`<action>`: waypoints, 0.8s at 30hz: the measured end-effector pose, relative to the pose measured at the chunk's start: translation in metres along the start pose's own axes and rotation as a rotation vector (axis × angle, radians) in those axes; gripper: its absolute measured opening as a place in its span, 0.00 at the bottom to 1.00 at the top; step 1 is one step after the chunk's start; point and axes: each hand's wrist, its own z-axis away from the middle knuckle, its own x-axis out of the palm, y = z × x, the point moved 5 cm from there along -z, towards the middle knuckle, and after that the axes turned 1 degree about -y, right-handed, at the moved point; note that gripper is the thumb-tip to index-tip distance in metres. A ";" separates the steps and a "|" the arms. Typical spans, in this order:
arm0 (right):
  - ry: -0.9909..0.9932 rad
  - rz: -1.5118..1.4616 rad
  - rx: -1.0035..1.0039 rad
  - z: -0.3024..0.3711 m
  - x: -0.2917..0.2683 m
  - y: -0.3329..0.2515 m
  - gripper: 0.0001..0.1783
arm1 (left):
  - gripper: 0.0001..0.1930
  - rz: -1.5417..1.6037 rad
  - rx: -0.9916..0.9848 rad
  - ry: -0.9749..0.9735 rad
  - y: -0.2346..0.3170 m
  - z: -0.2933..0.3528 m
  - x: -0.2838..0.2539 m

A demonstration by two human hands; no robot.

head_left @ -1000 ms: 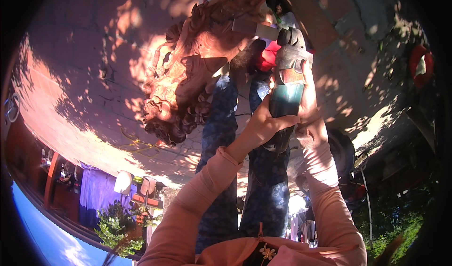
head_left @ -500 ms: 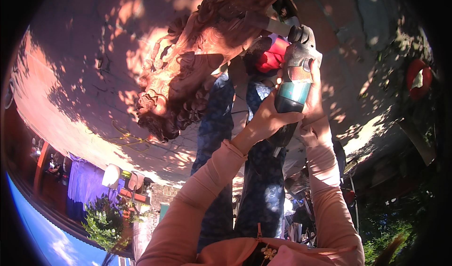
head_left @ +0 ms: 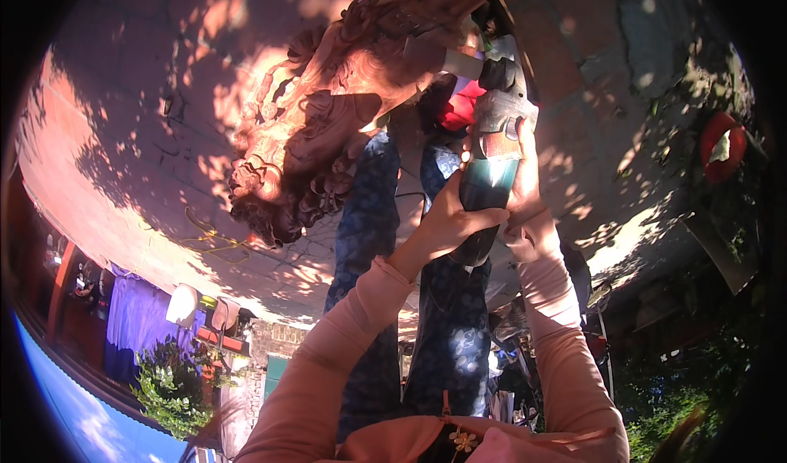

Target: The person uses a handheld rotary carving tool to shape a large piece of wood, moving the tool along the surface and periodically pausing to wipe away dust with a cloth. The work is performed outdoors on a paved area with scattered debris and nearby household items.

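Note:
Both my hands grip a power grinder (head_left: 490, 166) with a teal body and a grey head. My left hand (head_left: 449, 220) wraps the teal body from the left. My right hand (head_left: 525, 191) holds its right side, just below the head. The tool's head points at a large carved wooden piece (head_left: 316, 147), reddish, with leaf and scroll ornament, lying on the brick paving (head_left: 147, 111). A red thing (head_left: 461, 112) shows beside the tool's head; what it is I cannot tell. My legs in blue patterned trousers (head_left: 369, 233) stand beside the carving.
A red object (head_left: 721, 145) lies on the paving at the right. A grey slab (head_left: 652, 41) sits near the upper right. Green plants (head_left: 168, 381), purple cloth (head_left: 135, 320) and sky fill the lower left rim. Dappled shade covers the ground.
Both hands keep their hold on the grinder. The tool rose a little toward the carving, then came back; the whole view swayed slightly.

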 end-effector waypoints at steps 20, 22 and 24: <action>-0.076 0.211 -0.084 0.001 0.005 -0.027 0.33 | 0.36 -0.159 0.100 -0.087 0.006 -0.018 0.008; -0.028 0.183 -0.069 0.003 0.000 -0.021 0.31 | 0.37 -0.106 0.108 -0.057 -0.003 -0.010 0.005; -0.066 0.189 -0.035 0.001 0.001 -0.015 0.32 | 0.37 -0.111 0.147 -0.028 -0.007 -0.006 0.001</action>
